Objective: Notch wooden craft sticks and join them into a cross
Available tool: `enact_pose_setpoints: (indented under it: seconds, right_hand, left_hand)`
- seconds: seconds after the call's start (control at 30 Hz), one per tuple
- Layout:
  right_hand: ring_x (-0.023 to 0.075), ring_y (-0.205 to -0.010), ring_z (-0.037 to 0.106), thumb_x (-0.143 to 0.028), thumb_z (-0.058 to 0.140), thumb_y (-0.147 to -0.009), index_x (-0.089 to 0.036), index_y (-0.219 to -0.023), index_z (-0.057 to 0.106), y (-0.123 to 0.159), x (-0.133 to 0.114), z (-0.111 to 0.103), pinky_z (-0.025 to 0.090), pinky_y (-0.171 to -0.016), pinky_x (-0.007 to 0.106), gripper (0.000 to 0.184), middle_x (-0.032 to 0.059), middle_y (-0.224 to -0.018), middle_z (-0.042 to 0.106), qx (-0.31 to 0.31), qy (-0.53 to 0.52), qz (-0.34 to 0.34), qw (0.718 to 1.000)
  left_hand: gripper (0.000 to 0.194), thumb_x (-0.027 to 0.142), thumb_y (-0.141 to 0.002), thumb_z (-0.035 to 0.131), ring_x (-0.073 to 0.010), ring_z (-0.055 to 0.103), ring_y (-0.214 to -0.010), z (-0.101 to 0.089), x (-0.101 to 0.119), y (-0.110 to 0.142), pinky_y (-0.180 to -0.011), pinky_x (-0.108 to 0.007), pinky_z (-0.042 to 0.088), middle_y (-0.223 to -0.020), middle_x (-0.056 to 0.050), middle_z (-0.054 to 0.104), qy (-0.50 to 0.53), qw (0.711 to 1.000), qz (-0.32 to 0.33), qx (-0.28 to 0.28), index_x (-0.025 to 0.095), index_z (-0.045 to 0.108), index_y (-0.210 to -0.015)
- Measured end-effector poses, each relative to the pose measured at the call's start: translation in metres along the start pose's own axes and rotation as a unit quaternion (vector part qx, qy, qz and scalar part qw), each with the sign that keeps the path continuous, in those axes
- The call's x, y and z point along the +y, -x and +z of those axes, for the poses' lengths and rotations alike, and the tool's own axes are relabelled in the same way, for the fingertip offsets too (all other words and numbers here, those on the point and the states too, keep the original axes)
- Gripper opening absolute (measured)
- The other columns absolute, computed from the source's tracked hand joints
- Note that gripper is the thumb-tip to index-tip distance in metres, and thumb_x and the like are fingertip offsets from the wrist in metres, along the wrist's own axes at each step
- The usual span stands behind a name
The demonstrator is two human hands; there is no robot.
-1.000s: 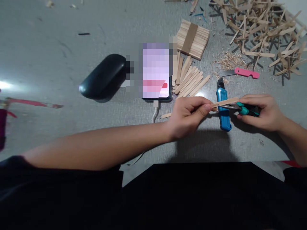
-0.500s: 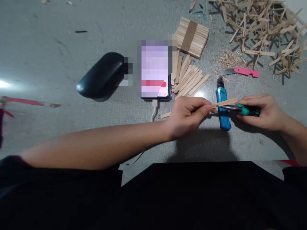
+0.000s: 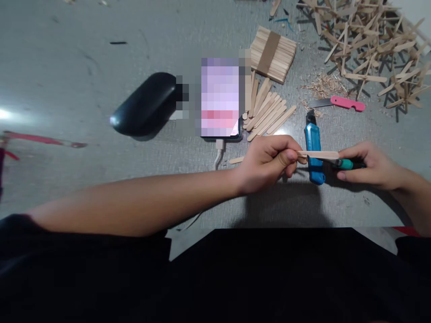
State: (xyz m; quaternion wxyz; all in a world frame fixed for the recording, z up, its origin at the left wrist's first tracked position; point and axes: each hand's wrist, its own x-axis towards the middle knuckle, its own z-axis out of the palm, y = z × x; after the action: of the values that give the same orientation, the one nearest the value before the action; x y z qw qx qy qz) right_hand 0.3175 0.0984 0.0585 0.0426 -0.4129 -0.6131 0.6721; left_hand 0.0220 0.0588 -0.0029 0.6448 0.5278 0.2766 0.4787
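Observation:
Between thumb and fingers, my left hand (image 3: 272, 161) pinches one end of a wooden craft stick (image 3: 319, 154). The stick points right, nearly level, toward my right hand (image 3: 367, 163). That hand is closed around pliers (image 3: 345, 164) with green and black handles. Their jaws run beneath the stick and are partly hidden by it, so I cannot tell how they grip it. Under the stick, a blue box cutter (image 3: 314, 139) lies on the table. Just above it rests a pink-handled folding knife (image 3: 346, 103) with its blade out.
Loose craft sticks (image 3: 269, 112) fan out beside a phone (image 3: 220, 98) with a white cable (image 3: 218, 154). Behind them sits a banded stick bundle (image 3: 273, 54). Wood shavings (image 3: 325, 85) and a heap of joined sticks (image 3: 367, 45) lie at upper right. A black case (image 3: 146, 105) stands left.
The stick's right end has dropped, from slanting upward to nearly level. My right hand and the pliers have shifted slightly down. The view has moved a little.

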Motion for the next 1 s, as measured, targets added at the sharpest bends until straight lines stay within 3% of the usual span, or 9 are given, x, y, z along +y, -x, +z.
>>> enact_pose_setpoints:
  seconds: [0.1, 0.23, 0.33, 0.43, 0.5, 0.57, 0.67, 0.77, 1.0]
  right_hand:
    - [0.0071, -0.051, 0.043, -0.048, 0.093, -0.094, -0.016, -0.1, 0.087, -0.002, 0.008, 0.001, 0.027, -0.045, 0.023, 0.033, -0.002, -0.065, 0.061, -0.058, -0.107, 0.034, 0.992]
    - [0.0075, -0.054, 0.046, -0.043, 0.092, -0.096, -0.013, -0.106, 0.085, -0.006, 0.02, 0.007, 0.03, -0.05, 0.023, 0.032, -0.0023, -0.066, 0.061, -0.129, -0.245, 0.024, 0.961]
    - [0.0062, -0.052, 0.042, -0.041, 0.089, -0.097, -0.013, -0.104, 0.082, -0.007, 0.02, 0.009, 0.03, -0.05, 0.023, 0.029, -0.0027, -0.068, 0.061, -0.165, -0.278, 0.023, 0.946]
    - [0.0079, -0.052, 0.042, -0.054, 0.088, -0.094, -0.018, -0.1, 0.079, -0.002, 0.012, 0.0, 0.028, -0.045, 0.023, 0.038, -0.0006, -0.073, 0.064, -0.165, -0.288, 0.004, 0.943]
    - [0.0116, -0.056, 0.049, -0.061, 0.092, -0.091, -0.021, -0.098, 0.08, 0.001, 0.007, -0.007, 0.033, -0.046, 0.026, 0.042, 0.0006, -0.073, 0.066, -0.11, -0.253, -0.016, 0.961]
    - [0.0148, -0.061, 0.057, -0.056, 0.096, -0.088, -0.024, -0.096, 0.083, 0.003, 0.006, -0.01, 0.039, -0.05, 0.028, 0.035, 0.0016, -0.075, 0.07, 0.03, -0.141, -0.071, 0.987]
    - [0.0179, -0.071, 0.065, -0.035, 0.093, -0.089, -0.027, -0.103, 0.086, -0.002, 0.013, -0.003, 0.05, -0.064, 0.033, 0.017, 0.0014, -0.085, 0.077, 0.273, 0.113, -0.155, 0.943]
    - [0.0216, -0.08, 0.07, -0.03, 0.087, -0.091, -0.027, -0.107, 0.084, -0.008, 0.018, 0.008, 0.054, -0.07, 0.038, 0.016, 0.0033, -0.094, 0.08, 0.271, 0.242, -0.188, 0.913]
    - [0.0224, -0.084, 0.073, -0.027, 0.083, -0.095, -0.026, -0.108, 0.081, -0.009, 0.013, 0.01, 0.057, -0.075, 0.04, 0.013, 0.0044, -0.097, 0.081, 0.23, 0.247, -0.219, 0.916]
  left_hand:
    - [0.052, 0.063, -0.107, 0.08, -0.0069, 0.05, -0.046, 0.0, 0.001, -0.002, -0.045, -0.02, 0.039, -0.06, 0.0, 0.067, 0.0, 1.0, -0.011, 0.001, 0.016, 0.076, -0.087]
    - [0.056, 0.069, -0.105, 0.08, -0.0082, 0.052, -0.047, 0.001, 0.0, -0.001, -0.044, -0.022, 0.04, -0.06, 0.0, 0.068, -0.011, 1.0, -0.018, 0.013, 0.017, 0.075, -0.085]
    - [0.055, 0.065, -0.108, 0.078, -0.0085, 0.055, -0.048, 0.001, -0.003, 0.0, -0.045, -0.021, 0.042, -0.059, -0.001, 0.067, -0.004, 1.0, 0.004, 0.012, 0.017, 0.073, -0.084]
    - [0.053, 0.061, -0.109, 0.078, -0.0082, 0.057, -0.047, 0.0, -0.007, -0.001, -0.046, -0.02, 0.046, -0.057, 0.001, 0.063, 0.018, 0.998, 0.052, 0.041, 0.018, 0.067, -0.08]
    - [0.053, 0.063, -0.108, 0.079, -0.0076, 0.055, -0.045, -0.001, -0.008, -0.003, -0.044, -0.02, 0.045, -0.058, 0.002, 0.063, 0.011, 0.996, 0.058, 0.073, 0.02, 0.065, -0.081]
    - [0.052, 0.066, -0.108, 0.078, -0.007, 0.051, -0.042, -0.001, -0.008, -0.006, -0.041, -0.02, 0.042, -0.057, 0.003, 0.063, -0.012, 0.995, 0.047, 0.088, 0.02, 0.067, -0.083]
    - [0.053, 0.068, -0.108, 0.077, -0.0068, 0.049, -0.039, 0.0, -0.006, -0.008, -0.04, -0.02, 0.041, -0.052, 0.004, 0.06, -0.029, 0.994, 0.042, 0.096, 0.02, 0.07, -0.086]
    - [0.054, 0.068, -0.105, 0.08, -0.0071, 0.05, -0.039, 0.002, -0.002, -0.006, -0.041, -0.02, 0.041, -0.051, 0.004, 0.059, -0.031, 0.995, 0.025, 0.097, 0.019, 0.073, -0.085]
    - [0.054, 0.067, -0.101, 0.086, -0.0071, 0.048, -0.039, 0.003, 0.003, -0.004, -0.038, -0.02, 0.034, -0.049, 0.004, 0.057, -0.022, 0.997, -0.023, 0.068, 0.015, 0.079, -0.089]
